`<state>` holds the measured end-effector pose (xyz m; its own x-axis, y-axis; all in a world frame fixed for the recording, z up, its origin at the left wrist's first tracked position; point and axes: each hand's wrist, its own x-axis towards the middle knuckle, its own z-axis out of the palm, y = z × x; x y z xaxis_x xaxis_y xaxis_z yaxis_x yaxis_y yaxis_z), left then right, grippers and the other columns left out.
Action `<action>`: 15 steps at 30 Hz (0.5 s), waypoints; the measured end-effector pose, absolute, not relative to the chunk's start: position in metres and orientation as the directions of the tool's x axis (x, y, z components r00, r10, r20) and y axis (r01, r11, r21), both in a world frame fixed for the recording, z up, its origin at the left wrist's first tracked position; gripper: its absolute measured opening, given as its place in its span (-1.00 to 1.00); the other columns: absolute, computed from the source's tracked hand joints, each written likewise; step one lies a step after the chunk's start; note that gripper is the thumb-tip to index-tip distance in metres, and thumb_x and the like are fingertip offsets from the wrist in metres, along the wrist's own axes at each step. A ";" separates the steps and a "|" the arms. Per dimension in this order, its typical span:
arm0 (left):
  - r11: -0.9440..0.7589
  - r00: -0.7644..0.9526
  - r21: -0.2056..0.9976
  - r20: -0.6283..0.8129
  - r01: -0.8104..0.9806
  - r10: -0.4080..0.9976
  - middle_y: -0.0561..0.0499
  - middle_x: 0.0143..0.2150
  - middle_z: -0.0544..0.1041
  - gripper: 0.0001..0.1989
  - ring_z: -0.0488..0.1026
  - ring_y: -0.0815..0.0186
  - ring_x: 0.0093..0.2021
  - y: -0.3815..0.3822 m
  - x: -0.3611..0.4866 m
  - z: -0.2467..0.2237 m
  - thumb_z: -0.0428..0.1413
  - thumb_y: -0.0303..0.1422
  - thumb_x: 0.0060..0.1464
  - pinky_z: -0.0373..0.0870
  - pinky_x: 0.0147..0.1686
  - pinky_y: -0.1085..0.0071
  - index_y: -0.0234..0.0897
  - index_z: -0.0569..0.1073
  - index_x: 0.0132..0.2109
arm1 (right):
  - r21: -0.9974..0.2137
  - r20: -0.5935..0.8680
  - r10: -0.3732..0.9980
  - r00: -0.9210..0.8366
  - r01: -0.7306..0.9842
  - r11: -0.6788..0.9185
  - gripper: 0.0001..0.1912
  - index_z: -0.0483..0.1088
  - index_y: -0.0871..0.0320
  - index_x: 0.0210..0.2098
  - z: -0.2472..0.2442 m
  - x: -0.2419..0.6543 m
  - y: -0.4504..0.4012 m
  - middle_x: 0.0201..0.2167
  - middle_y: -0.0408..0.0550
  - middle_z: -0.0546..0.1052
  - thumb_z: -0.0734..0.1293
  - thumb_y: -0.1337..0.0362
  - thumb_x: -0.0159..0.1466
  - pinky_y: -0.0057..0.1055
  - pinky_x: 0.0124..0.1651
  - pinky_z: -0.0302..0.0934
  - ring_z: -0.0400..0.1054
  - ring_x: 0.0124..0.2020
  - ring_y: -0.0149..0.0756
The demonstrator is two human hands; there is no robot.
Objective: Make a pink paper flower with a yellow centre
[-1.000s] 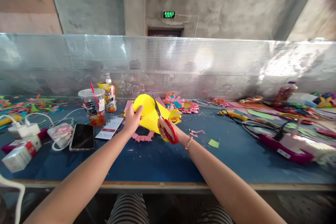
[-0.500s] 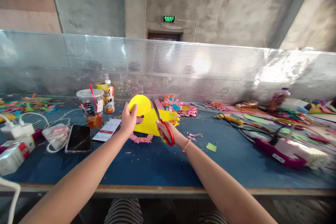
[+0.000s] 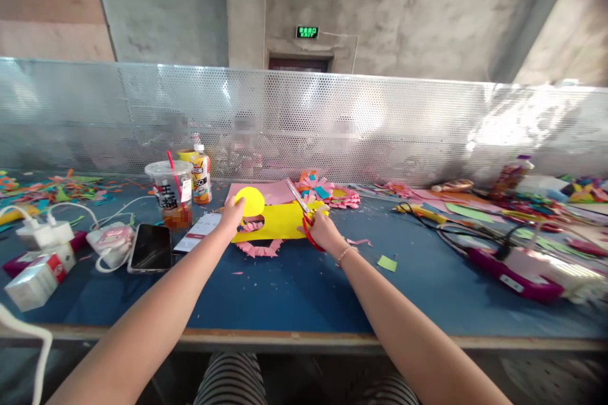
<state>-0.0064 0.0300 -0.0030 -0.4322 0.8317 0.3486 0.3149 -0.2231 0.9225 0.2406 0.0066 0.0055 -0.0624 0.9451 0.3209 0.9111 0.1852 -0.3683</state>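
Left hand [image 3: 231, 215] pinches the disc [image 3: 253, 201] at its left edge; the disc extends right of that hand, near the left end of the holed sheet [image 3: 282, 221]. Right hand [image 3: 324, 232] grips the red-handled scissors [image 3: 298, 196], which point far and left. The sheet lies between both hands.

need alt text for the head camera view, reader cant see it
A person's left hand holds a yellow paper disc and the right hand holds red-handled scissors above a blue table. Between them is a yellow sheet with a hole; a drink cup and black phone sit at left.
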 end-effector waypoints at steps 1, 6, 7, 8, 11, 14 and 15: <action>-0.210 -0.425 0.930 0.328 0.301 0.844 -0.06 -0.29 0.50 -0.73 0.45 0.23 -0.27 0.030 -0.004 -0.004 -0.02 -0.23 -0.01 0.35 -0.35 0.38 -0.28 0.36 -0.19 | -0.390 0.318 0.947 -0.052 0.903 0.181 -0.69 0.24 0.24 -0.35 0.004 0.240 0.008 -0.36 0.13 0.45 0.35 0.18 0.02 -0.44 -0.39 0.14 0.36 -0.32 -0.18; -0.243 -0.468 0.925 0.359 0.291 0.808 -0.08 -0.26 0.48 -0.75 0.43 0.23 -0.22 0.023 -0.001 0.001 -0.05 -0.24 0.02 0.34 -0.28 0.37 -0.29 0.34 -0.20 | -0.635 0.330 0.944 -0.028 0.733 0.244 -0.75 0.18 0.17 -0.49 0.005 0.243 0.018 -0.49 -0.03 0.42 0.37 0.31 -0.08 -0.45 -0.48 0.14 0.32 -0.44 -0.27; -0.287 -0.501 0.910 0.405 0.298 0.765 -0.09 -0.24 0.46 -0.75 0.42 0.23 -0.20 0.020 -0.002 0.005 -0.07 -0.24 0.03 0.33 -0.25 0.36 -0.30 0.33 -0.21 | -0.715 0.348 0.937 -0.021 0.641 0.279 -0.74 0.17 0.16 -0.49 0.005 0.245 0.020 -0.50 -0.07 0.41 0.37 0.30 -0.09 -0.45 -0.49 0.15 0.31 -0.46 -0.29; -0.347 -0.540 0.885 0.465 0.311 0.702 -0.10 -0.22 0.45 -0.76 0.40 0.23 -0.18 0.017 -0.002 0.009 -0.09 -0.24 0.05 0.32 -0.21 0.36 -0.30 0.32 -0.22 | -0.793 0.364 0.931 0.000 0.525 0.310 -0.72 0.16 0.15 -0.48 0.006 0.246 0.021 -0.50 -0.10 0.40 0.37 0.29 -0.10 -0.45 -0.50 0.16 0.30 -0.47 -0.32; -0.472 -0.602 0.798 0.596 0.374 0.532 -0.08 -0.25 0.42 -0.75 0.37 0.25 -0.19 0.007 -0.003 0.020 -0.17 -0.22 0.11 0.29 -0.17 0.35 -0.28 0.28 -0.26 | -0.929 0.362 0.928 0.082 0.115 0.352 -0.67 0.14 0.12 -0.43 0.006 0.248 0.025 -0.50 -0.18 0.36 0.37 0.23 -0.11 -0.46 -0.50 0.19 0.28 -0.52 -0.40; -0.499 -0.611 0.800 0.586 0.333 0.531 -0.05 -0.31 0.40 -0.79 0.38 0.29 -0.24 0.003 0.001 0.024 -0.16 -0.24 0.11 0.30 -0.21 0.38 -0.26 0.26 -0.28 | -0.926 0.354 0.935 0.025 -0.130 0.354 -0.64 0.13 0.11 -0.41 0.002 0.248 0.027 -0.57 -0.26 0.29 0.37 0.19 -0.12 -0.50 -0.50 0.17 0.23 -0.56 -0.47; -0.483 -0.583 0.817 0.568 0.315 0.581 -0.03 -0.34 0.40 -0.81 0.39 0.29 -0.28 0.004 0.004 0.022 -0.13 -0.25 0.10 0.31 -0.24 0.38 -0.26 0.26 -0.30 | -0.928 0.353 0.935 -0.017 -0.136 0.348 -0.64 0.14 0.12 -0.41 0.000 0.249 0.028 -0.59 -0.27 0.27 0.37 0.17 -0.12 -0.50 -0.50 0.16 0.22 -0.57 -0.48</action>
<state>0.0038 0.0036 0.0220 -0.5826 0.5812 0.5681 0.3149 -0.4830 0.8170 0.2485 0.0278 0.0001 -0.0175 0.9355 0.3530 -0.1358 0.3475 -0.9278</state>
